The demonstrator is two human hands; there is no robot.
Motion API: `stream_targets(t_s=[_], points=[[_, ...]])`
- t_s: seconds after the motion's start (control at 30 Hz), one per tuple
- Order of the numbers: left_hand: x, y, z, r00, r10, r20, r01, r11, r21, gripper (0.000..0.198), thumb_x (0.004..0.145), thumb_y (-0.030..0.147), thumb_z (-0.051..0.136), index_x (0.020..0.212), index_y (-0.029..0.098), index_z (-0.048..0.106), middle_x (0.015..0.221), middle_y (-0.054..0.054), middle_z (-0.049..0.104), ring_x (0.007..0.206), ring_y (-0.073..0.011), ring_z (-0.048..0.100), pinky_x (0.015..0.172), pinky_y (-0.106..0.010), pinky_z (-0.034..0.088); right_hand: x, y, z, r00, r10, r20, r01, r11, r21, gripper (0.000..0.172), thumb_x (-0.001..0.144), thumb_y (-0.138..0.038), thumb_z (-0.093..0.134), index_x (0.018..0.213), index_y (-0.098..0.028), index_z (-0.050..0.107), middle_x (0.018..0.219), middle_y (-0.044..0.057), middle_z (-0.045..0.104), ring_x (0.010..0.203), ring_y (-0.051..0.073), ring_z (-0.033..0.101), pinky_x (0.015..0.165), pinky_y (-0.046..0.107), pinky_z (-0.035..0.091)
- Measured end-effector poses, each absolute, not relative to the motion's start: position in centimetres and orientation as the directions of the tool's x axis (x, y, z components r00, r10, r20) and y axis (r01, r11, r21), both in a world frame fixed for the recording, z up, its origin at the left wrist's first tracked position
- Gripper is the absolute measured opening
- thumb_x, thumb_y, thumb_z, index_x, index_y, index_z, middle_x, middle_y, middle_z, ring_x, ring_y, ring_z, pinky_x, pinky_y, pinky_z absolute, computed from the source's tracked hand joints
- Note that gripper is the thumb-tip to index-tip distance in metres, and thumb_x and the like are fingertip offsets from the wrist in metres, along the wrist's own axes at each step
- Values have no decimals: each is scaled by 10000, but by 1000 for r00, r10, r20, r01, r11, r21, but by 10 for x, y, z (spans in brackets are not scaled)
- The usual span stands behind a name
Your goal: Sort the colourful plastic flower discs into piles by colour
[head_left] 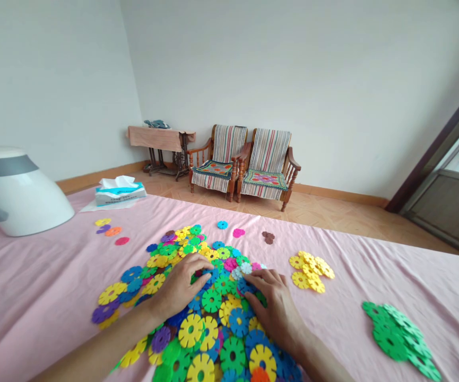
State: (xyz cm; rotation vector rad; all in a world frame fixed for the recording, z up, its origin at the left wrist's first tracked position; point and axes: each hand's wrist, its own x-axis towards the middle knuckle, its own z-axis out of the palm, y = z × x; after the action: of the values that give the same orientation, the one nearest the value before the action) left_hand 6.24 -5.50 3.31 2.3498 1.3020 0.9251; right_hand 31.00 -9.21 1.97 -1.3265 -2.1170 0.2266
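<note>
Directly under the fingers [202, 263] lies the colourful disc pile [212, 301].

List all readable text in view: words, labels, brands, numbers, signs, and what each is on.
Readable text: none.
Tissue box: printing on the side, too small and blurred to read.
White jug and colored discs: no lettering I can make out.
</note>
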Motion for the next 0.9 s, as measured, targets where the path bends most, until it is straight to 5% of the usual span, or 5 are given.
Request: stream_targets(t_s=[0.23, 0.43, 0.9], points=[[63, -54, 31, 371, 829, 419, 651, -554, 519, 177, 864, 221, 539, 987, 226, 666, 989, -41, 660, 975, -200, 605, 901, -340, 481, 317, -86, 20, -209, 870, 447, 737, 440, -513, 326, 961, -265, 363, 845, -211, 664, 809, 49, 663, 790, 178, 579, 741, 295, 408], [61, -55, 30, 381, 819, 429, 651, -567, 504, 178, 891, 254, 514, 978, 223, 666, 983, -41, 662, 964, -196, 610, 894, -329, 486, 335, -74, 20, 69, 911, 407, 691, 251, -678, 307, 928, -345, 385, 783, -184, 603, 673, 22, 626, 613, 154, 561, 567, 243, 367], [60, -50, 25, 413, 805, 426, 656, -587, 474, 183, 903, 262, 487, 948, 232, 662, 974, -31, 659, 953, -185, 612, 875, -295, 491, 349, -61, 4, 189, 927, 324, 609, 148, -779, 304, 854, -384, 432, 737, -180, 624, 570, 0, 578, 530, 153, 541, 505, 237, 368]])
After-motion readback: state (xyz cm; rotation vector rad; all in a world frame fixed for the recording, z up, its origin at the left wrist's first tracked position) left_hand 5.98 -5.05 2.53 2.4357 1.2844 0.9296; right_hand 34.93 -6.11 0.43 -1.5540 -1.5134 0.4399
